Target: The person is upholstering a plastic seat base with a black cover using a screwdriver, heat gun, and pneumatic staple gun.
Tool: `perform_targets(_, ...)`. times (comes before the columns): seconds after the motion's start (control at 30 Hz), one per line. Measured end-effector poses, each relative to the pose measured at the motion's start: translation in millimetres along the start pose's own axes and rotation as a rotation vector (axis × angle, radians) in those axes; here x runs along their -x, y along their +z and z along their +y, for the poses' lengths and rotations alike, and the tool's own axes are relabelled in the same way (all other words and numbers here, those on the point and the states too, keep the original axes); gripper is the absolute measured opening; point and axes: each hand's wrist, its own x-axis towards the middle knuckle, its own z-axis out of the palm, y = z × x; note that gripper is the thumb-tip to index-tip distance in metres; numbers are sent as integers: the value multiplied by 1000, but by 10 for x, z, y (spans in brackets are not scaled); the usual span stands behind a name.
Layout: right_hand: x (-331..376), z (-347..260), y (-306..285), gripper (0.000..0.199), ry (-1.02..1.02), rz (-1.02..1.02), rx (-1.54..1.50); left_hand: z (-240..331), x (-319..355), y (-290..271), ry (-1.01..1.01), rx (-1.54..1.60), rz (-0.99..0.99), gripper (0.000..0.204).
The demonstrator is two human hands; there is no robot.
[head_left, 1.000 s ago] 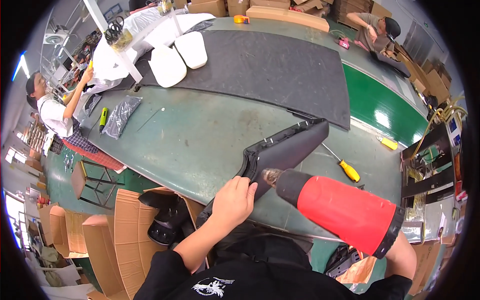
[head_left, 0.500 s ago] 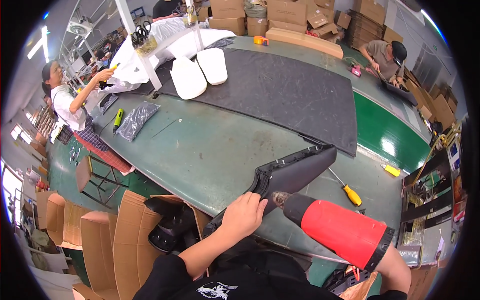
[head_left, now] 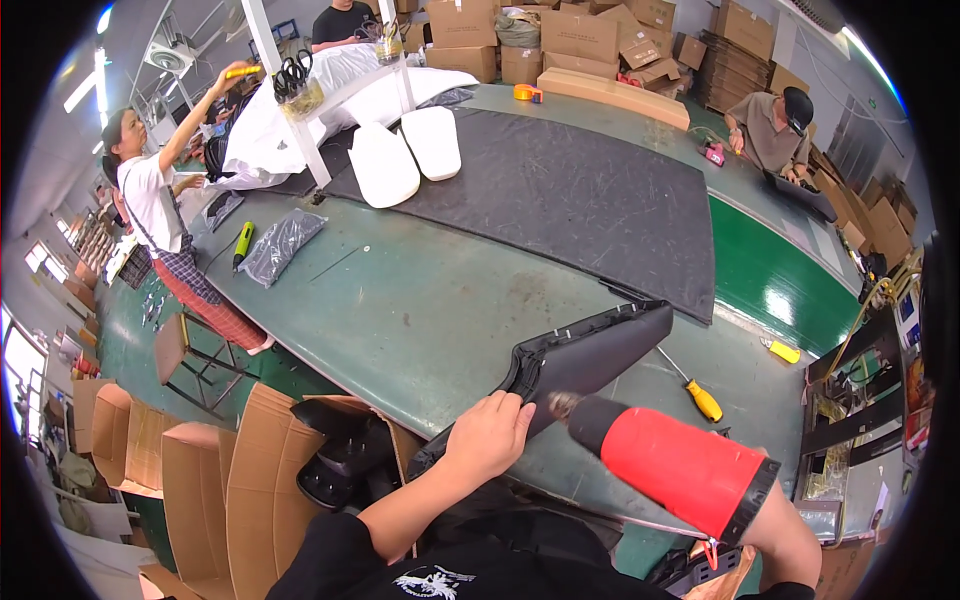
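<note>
A black padded part (head_left: 610, 355), bent at an angle like an armrest or seat piece, lies tilted at the near edge of the workbench. Its open underside edge shows small pale clips or staples. My left hand (head_left: 487, 437) is closed over its near edge, by the bend. In my right hand (head_left: 772, 515) is a red and black heat gun (head_left: 685, 465); the body of the tool hides most of that hand's fingers. The metal nozzle (head_left: 563, 404) points at the part, close to my left fingertips. Whether it touches cannot be made out.
Right of the part lies a yellow-handled screwdriver (head_left: 704, 400), with another yellow handle (head_left: 782, 351) beyond. A black mat (head_left: 560, 180) carries two white padded pieces (head_left: 432, 143). Open cardboard boxes (head_left: 262, 490) stand at lower left. Co-workers stand left and far right.
The heat gun's nozzle has shifted slightly to the right and down. My left hand keeps its grip on the part. The co-worker at left has raised an arm holding a yellow tool.
</note>
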Motion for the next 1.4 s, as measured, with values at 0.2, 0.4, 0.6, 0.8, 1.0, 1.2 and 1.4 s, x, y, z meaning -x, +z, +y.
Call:
perform_targets(0.2, -3, -85, -101, 42, 64, -57, 3, 9, -5, -1, -2, 8, 4, 21)
perform_targets(0.4, -4, -65, -100, 43, 170, -53, -77, 9, 4, 5, -11, 16, 1, 21)
perform_targets(0.6, -65, -120, -116, 41, 195, -26, -240, 27, -9, -1, -4, -1, 17, 25)
perform_targets(0.8, -117, -138, -129, 43, 100, -4, -263, 36, -22, -17, -52, 8, 7, 28)
perform_targets(1.0, -164, -10, -79, 42, 51, -13, -134, -4, -6, 22, -75, 18, -36, 28)
perform_targets(1.2, -171, -10, -114, 41, 67, -1, -81, 3, -31, 6, -55, 43, -25, 28)
perform_targets(1.4, -133, 26, -112, 40, 77, 7, -37, 16, -31, -4, -78, 54, -37, 27)
